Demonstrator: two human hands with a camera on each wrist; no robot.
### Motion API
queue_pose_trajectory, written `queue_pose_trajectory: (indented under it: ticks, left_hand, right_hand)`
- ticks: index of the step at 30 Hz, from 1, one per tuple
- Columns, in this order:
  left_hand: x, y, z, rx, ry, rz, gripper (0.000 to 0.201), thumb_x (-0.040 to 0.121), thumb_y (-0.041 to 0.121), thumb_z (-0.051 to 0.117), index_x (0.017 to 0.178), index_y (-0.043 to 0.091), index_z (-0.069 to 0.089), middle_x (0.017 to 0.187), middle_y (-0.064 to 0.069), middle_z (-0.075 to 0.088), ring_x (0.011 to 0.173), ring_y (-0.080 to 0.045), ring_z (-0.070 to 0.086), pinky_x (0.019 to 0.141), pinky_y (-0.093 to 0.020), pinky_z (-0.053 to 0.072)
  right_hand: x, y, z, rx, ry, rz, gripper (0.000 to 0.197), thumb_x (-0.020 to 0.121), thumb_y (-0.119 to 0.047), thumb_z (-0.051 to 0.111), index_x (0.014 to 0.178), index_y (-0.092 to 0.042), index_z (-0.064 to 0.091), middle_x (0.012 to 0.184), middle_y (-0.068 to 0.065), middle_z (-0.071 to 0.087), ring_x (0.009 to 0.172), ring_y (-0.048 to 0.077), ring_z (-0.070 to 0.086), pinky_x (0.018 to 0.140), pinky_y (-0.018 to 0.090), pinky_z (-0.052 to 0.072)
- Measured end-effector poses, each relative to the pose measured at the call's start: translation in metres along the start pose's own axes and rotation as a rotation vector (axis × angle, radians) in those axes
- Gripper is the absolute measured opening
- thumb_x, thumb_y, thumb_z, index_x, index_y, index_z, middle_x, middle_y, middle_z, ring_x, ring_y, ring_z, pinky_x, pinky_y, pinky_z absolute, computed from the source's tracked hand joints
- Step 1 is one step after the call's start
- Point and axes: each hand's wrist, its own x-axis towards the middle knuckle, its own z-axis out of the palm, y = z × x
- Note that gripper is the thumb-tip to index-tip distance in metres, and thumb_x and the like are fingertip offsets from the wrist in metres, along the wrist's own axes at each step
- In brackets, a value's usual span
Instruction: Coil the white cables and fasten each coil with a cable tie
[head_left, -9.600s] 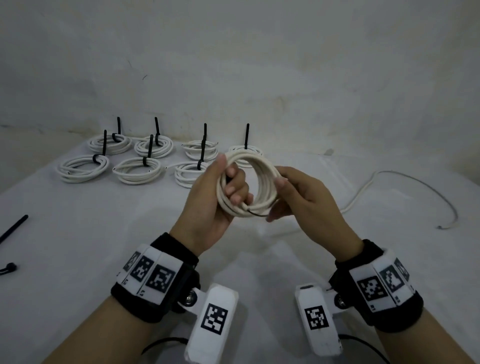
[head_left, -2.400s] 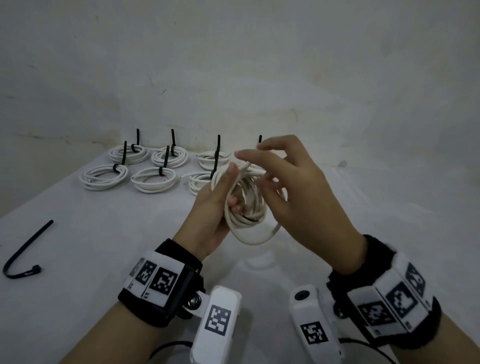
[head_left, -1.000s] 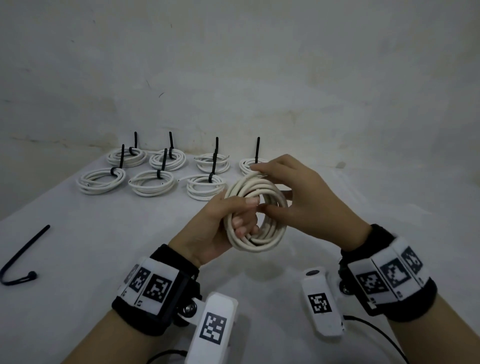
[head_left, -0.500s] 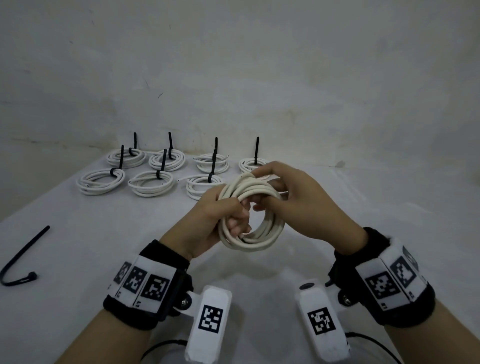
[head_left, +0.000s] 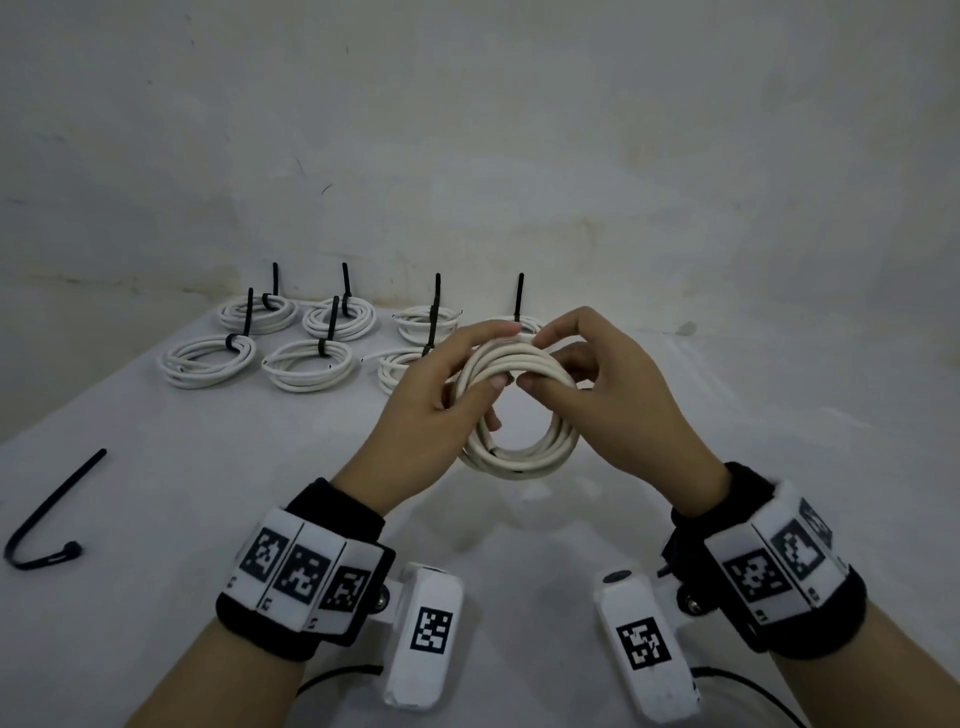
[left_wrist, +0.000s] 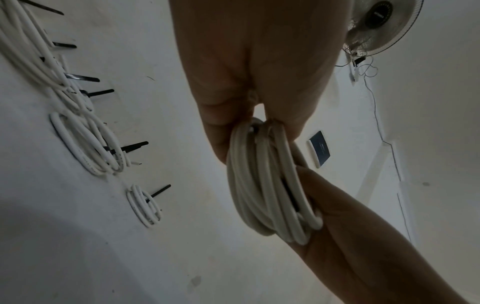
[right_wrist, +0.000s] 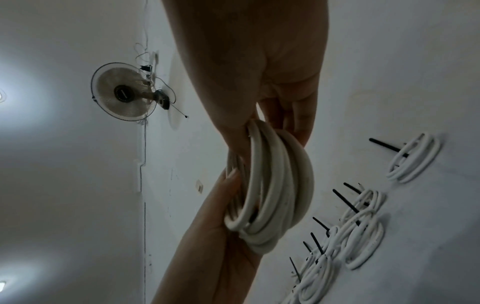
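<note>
Holding the coil (head_left: 519, 410) upright above the worktop (head_left: 208, 467), the left hand (head_left: 431, 410) grips its left side while the right hand (head_left: 602, 395) pinches the top. Springy, light cable will likely unwind unless clamped across all loops; a loose tie (head_left: 49, 514) lies far left.

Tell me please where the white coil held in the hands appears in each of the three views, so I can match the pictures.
Head: the held coil sits just right of centre, between the left hand and the right hand.
Left wrist: held coil, centre-right, seen edge-on.
Right wrist: held coil, centre, edge-on.
Shared landmark: the tied coils on the table, each with a black tie sticking up.
</note>
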Motion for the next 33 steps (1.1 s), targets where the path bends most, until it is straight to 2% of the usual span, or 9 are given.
queue_pose_trajectory:
  ticks: [6,9,15,17,22,25,27,29,33]
  left_hand:
    - [0.000,0.002,0.003,-0.007,0.000,0.027,0.031,0.091,0.020,0.053,0.122,0.021,0.054,0.078,0.021,0.063,0.058,-0.004,0.055,0.057,-0.018,0.048]
    - [-0.001,0.004,0.006,-0.027,-0.002,0.035,0.034,0.090,0.028,0.049,0.122,0.020,0.055,0.076,0.018,0.063,0.057,-0.007,0.054,0.056,-0.020,0.049]
    - [-0.001,0.004,0.009,-0.052,0.027,-0.008,0.026,0.093,0.027,0.045,0.116,0.029,0.057,0.071,0.020,0.059,0.054,-0.008,0.054,0.052,-0.021,0.049]
    - [0.000,0.002,0.007,-0.055,0.045,-0.022,0.025,0.097,0.022,0.043,0.116,0.026,0.059,0.073,0.020,0.060,0.053,-0.008,0.053,0.052,-0.021,0.048]
    - [0.002,-0.004,0.002,-0.067,0.145,-0.058,0.027,0.100,0.019,0.040,0.120,0.017,0.058,0.071,0.020,0.058,0.052,-0.008,0.052,0.052,-0.020,0.045]
    - [0.003,-0.005,0.002,-0.056,0.180,-0.064,0.028,0.100,0.020,0.041,0.122,0.016,0.057,0.077,0.010,0.059,0.052,-0.007,0.052,0.052,-0.021,0.046]
    - [0.002,-0.006,0.003,-0.046,0.176,-0.066,0.028,0.100,0.020,0.041,0.122,0.016,0.057,0.080,0.003,0.060,0.053,-0.007,0.052,0.052,-0.020,0.046]
    - [0.002,-0.006,0.004,-0.045,0.174,-0.071,0.027,0.100,0.021,0.041,0.122,0.018,0.057,0.077,0.008,0.059,0.053,-0.007,0.052,0.052,-0.020,0.045]
    - [0.002,-0.005,0.006,-0.051,0.158,-0.072,0.027,0.099,0.021,0.041,0.120,0.023,0.057,0.073,0.014,0.059,0.052,-0.006,0.052,0.051,-0.019,0.044]
  right_hand:
    - [-0.004,0.000,0.007,-0.114,0.189,-0.203,0.023,0.078,-0.015,0.076,0.094,-0.014,0.058,0.082,-0.007,0.063,0.077,0.006,0.059,0.067,0.017,0.049]
    - [-0.004,0.001,0.009,-0.224,0.303,-0.356,0.022,0.078,-0.015,0.077,0.090,-0.009,0.059,0.084,-0.002,0.060,0.075,0.005,0.052,0.069,0.013,0.045]
    - [-0.007,-0.001,0.009,-0.304,0.406,-0.574,0.017,0.077,-0.003,0.078,0.083,0.000,0.062,0.079,0.008,0.059,0.073,0.012,0.050,0.068,0.013,0.040]
    - [-0.007,-0.002,0.008,-0.307,0.385,-0.610,0.014,0.078,-0.005,0.077,0.081,0.001,0.064,0.077,0.008,0.062,0.073,0.013,0.052,0.070,0.011,0.040]
    - [-0.005,-0.002,0.004,-0.260,0.299,-0.561,0.014,0.081,-0.018,0.074,0.079,-0.004,0.071,0.079,0.004,0.067,0.077,0.017,0.056,0.070,0.018,0.042]
    - [-0.003,-0.003,0.006,-0.206,0.234,-0.464,0.006,0.079,-0.017,0.074,0.077,-0.012,0.075,0.078,0.000,0.065,0.078,0.016,0.058,0.069,0.020,0.043]
    - [-0.002,-0.004,0.003,-0.180,0.194,-0.389,0.006,0.077,-0.019,0.075,0.083,-0.017,0.076,0.080,-0.005,0.067,0.081,0.012,0.057,0.071,0.017,0.043]
    - [-0.002,-0.005,-0.002,-0.187,0.153,-0.337,0.015,0.075,-0.017,0.078,0.089,-0.020,0.074,0.079,-0.012,0.067,0.081,0.003,0.053,0.073,0.010,0.039]
    - [-0.001,-0.011,-0.007,-0.115,0.114,-0.191,0.022,0.069,-0.013,0.083,0.081,-0.021,0.065,0.071,-0.018,0.066,0.073,-0.004,0.055,0.070,0.004,0.036]
